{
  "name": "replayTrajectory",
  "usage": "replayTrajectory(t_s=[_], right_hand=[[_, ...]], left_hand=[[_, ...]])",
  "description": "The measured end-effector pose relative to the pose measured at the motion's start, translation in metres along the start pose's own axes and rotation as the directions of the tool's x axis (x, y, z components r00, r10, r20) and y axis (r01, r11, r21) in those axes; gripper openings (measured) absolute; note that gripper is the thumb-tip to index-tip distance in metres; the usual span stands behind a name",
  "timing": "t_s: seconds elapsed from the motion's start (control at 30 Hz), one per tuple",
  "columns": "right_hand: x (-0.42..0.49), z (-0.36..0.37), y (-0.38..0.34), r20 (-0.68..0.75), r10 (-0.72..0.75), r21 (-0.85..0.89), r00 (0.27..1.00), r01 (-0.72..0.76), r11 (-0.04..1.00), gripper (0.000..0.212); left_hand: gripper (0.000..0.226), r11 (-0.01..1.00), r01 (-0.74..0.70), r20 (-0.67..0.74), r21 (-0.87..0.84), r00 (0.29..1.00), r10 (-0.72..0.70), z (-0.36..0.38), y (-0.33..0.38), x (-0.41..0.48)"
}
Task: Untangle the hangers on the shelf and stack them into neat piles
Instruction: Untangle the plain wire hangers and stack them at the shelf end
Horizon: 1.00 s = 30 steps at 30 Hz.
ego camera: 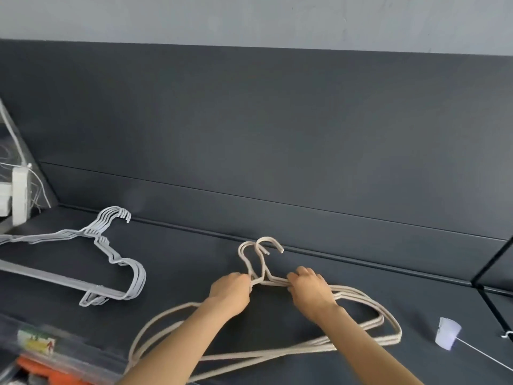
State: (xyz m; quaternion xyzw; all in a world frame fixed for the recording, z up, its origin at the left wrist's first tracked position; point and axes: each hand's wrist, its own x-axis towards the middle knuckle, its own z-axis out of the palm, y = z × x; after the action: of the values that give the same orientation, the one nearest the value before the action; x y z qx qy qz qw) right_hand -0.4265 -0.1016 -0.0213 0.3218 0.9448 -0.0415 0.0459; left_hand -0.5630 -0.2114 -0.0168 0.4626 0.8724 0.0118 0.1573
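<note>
Beige hangers: a bundle of thin beige wire hangers (322, 345) lies flat mid-way along the dark grey shelf (194, 259), hooks toward the back wall.
Left hand (231, 290): fingers curled, pinching the necks just under the hooks.
Right hand (311, 290): fingers curled over the shoulder wires, just right of the necks.
Grey pile: pale grey wire hangers (138, 276), stacked, well apart to the left.
</note>
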Motion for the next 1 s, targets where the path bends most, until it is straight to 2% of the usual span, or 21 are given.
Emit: replayTrajectory(t_s=[0.2, 0.3, 0.4, 0.53, 0.63, 0.7, 0.8, 0.9, 1.0], right_hand=[[-0.017, -0.039, 0.014, -0.202, 0.008, 0.080, 0.979, 0.008, 0.997, 0.009], [-0.028, -0.056, 0.022, -0.286, 0.041, 0.088, 0.957, -0.016, 0.996, 0.015], [-0.040, -0.060, 0.028, -0.333, 0.071, 0.124, 0.940, -0.031, 0.992, 0.013], [-0.054, -0.056, 0.032, -0.395, 0.111, 0.144, 0.912, -0.058, 0.988, 0.036], [-0.061, -0.049, 0.033, -0.436, 0.128, 0.130, 0.891, -0.078, 0.988, 0.045], [-0.067, -0.051, 0.027, -0.467, 0.141, 0.163, 0.873, -0.072, 0.984, 0.045], [-0.068, -0.048, 0.019, -0.551, 0.139, 0.099, 0.823, -0.100, 0.990, 0.043], [-0.067, -0.045, 0.011, -0.479, 0.123, 0.101, 0.869, -0.085, 0.991, 0.047], [-0.066, -0.044, 0.005, -0.485, 0.107, 0.059, 0.868, -0.090, 0.994, 0.049]], left_hand=[[0.018, 0.987, -0.159, -0.249, 0.010, 0.956, 0.157, -0.051, 0.016, -0.012], [0.019, 0.971, -0.240, -0.354, -0.014, 0.909, 0.220, -0.069, 0.026, -0.020], [0.017, 0.955, -0.296, -0.369, -0.033, 0.891, 0.264, -0.074, 0.035, -0.025], [0.016, 0.935, -0.356, -0.376, 0.012, 0.864, 0.334, -0.070, 0.039, -0.027], [0.029, 0.931, -0.361, -0.366, 0.055, 0.860, 0.355, -0.063, 0.037, -0.029], [0.031, 0.932, -0.361, -0.388, 0.022, 0.856, 0.341, -0.056, 0.038, -0.030], [0.037, 0.922, -0.386, -0.433, -0.020, 0.835, 0.340, -0.048, 0.039, -0.031], [0.039, 0.901, -0.432, -0.471, -0.037, 0.803, 0.366, -0.042, 0.036, -0.035], [0.027, 0.886, -0.463, -0.504, -0.025, 0.771, 0.389, -0.039, 0.033, -0.038]])
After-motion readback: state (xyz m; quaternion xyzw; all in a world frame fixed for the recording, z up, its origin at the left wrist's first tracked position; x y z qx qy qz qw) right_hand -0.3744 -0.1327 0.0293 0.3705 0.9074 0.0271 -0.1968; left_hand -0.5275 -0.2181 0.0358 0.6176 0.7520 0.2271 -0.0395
